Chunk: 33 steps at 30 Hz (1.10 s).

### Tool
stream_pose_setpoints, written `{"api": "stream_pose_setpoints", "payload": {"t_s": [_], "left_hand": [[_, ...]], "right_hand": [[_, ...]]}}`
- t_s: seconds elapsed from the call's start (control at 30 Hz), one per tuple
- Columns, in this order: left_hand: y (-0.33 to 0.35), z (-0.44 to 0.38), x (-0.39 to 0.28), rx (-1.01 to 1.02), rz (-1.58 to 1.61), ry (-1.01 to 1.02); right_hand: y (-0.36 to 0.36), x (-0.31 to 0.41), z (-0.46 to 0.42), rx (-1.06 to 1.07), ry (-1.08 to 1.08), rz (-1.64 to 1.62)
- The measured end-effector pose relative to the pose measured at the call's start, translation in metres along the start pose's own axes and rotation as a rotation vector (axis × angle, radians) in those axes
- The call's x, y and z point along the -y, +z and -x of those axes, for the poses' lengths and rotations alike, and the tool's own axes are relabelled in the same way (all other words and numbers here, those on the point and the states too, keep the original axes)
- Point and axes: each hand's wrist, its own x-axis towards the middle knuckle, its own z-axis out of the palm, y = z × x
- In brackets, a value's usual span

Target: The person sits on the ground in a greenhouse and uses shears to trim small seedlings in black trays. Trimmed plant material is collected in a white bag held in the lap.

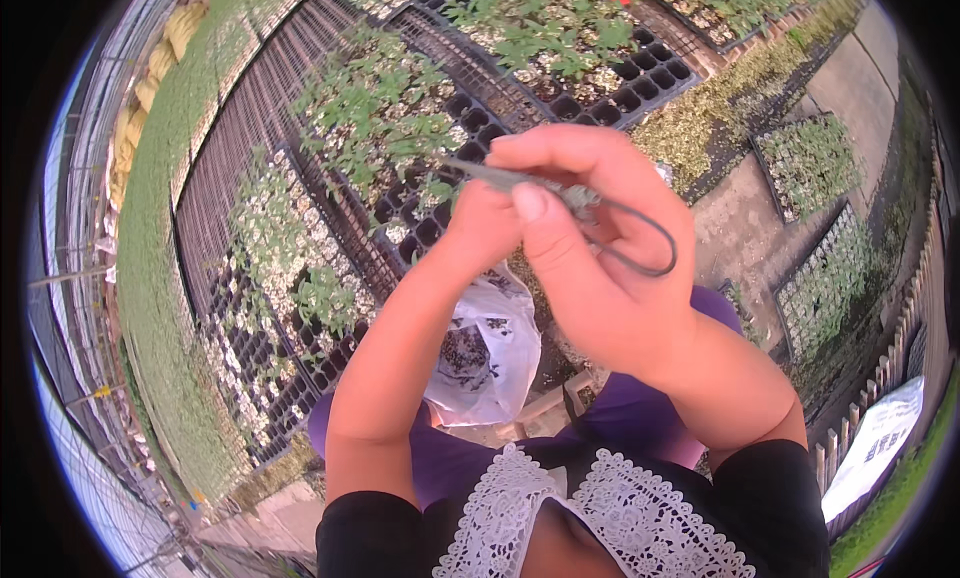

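Note:
My right hand (607,225) is raised over the seedling trays, thumb and fingers closed on a slim grey pointed tool (652,240) with a looped end. Whether it is small scissors or tweezers cannot be told. Its tip points left, over my left hand (484,222). My left hand's fingers are mostly hidden behind the right hand and the tool, so what they hold does not show. Just beyond lies a black cell tray (427,229) with leafy seedlings (375,105) in pale-topped cells and several bare cells. Below my wrists stands an open white plastic bag (517,353) with dark soil-like bits inside.
Another seedling tray (652,75) lies at the upper right, and one (277,225) at the left. Two planted trays (810,162) rest on the concrete path (731,218) at right. A white printed sack (874,447) lies at far right. Yellow bundles (161,68) line the far left.

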Motion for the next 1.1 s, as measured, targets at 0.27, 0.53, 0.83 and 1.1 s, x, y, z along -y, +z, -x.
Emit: {"api": "stream_pose_setpoints", "payload": {"t_s": [0.27,0.53,0.83,1.1], "left_hand": [[-0.031,0.213,-0.011,-0.393,-0.396,-0.074],[-0.057,0.267,0.053,-0.090,-0.400,-0.300],[-0.081,0.287,0.082,-0.325,-0.530,-0.548],[-0.082,0.290,0.105,-0.161,-0.540,-0.746]], "right_hand": [[0.048,-0.022,0.014,0.514,0.320,0.118],[0.093,0.001,0.015,0.553,0.303,-0.144],[0.188,-0.071,0.026,0.314,0.481,0.015],[0.239,-0.080,0.041,0.226,0.420,0.030]]}}
